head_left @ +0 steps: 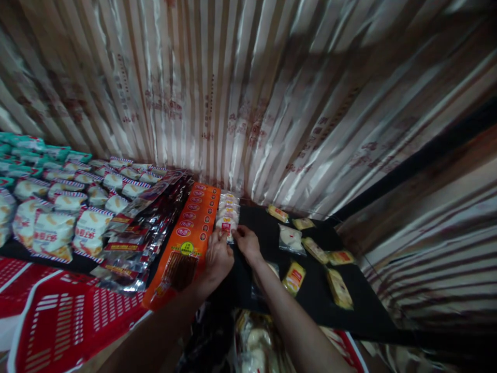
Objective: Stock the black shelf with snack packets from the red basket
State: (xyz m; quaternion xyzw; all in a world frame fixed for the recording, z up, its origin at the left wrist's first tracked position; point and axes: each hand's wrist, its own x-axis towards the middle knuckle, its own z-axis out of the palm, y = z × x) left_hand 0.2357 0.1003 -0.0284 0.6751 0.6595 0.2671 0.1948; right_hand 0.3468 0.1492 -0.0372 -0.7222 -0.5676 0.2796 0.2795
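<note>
A column of clear packets with white round pastries (228,206) lies on the black table (252,212), against the striped sheeting. At its near end both my hands meet on a white packet with a red label (225,229). My left hand (219,256) grips its near left side with bent fingers. From the right, the fingers of my right hand (246,243) close on the packet's right edge. Directly left is a row of overlapping orange snack packs (190,228). Another white packet (291,239) lies to the right; one more is partly hidden beneath my right forearm.
Several yellow packets (294,278) are scattered on the table's right side. Dark silvery packets (132,246) and white snack bags (91,228) fill the left. Red baskets (58,316) stand below the front edge. A bag of white pastries (258,339) is between my arms.
</note>
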